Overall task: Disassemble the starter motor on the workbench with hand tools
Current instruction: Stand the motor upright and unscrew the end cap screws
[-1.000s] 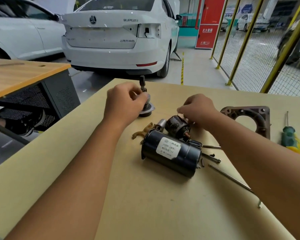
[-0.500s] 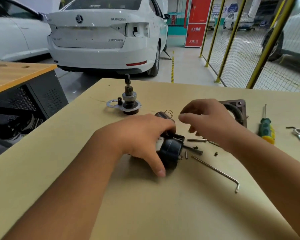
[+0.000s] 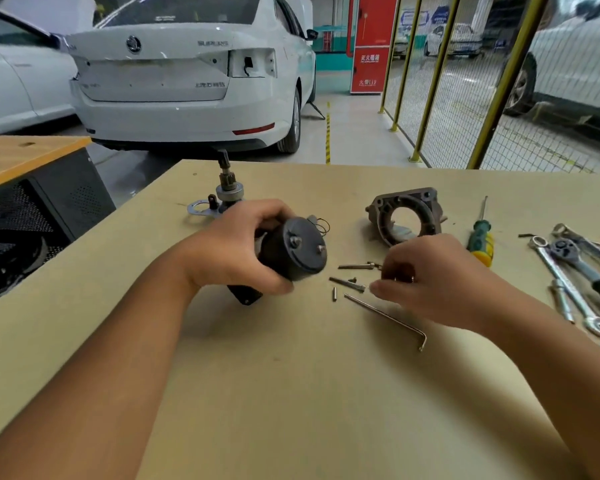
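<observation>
**Starter motor housing lifted off the workbench**

Head view: gripping the black starter motor housing (image 3: pixel 293 249) in the left hand (image 3: pixel 236 251), fingers wrapped round the body, end cap with two studs facing the camera, tilted above the workbench (image 3: pixel 291 393). Reaching with the right hand (image 3: pixel 426 278), fingers curled down over loose bolts (image 3: pixel 347 283); cannot tell whether pinching one. Lying nearby: bent through-rod (image 3: pixel 388 318), drive-end bracket (image 3: pixel 404 216), green-handled screwdriver (image 3: pixel 480 237), wrenches (image 3: pixel 568 278). Standing behind: pinion shaft assembly (image 3: pixel 227 192).
</observation>
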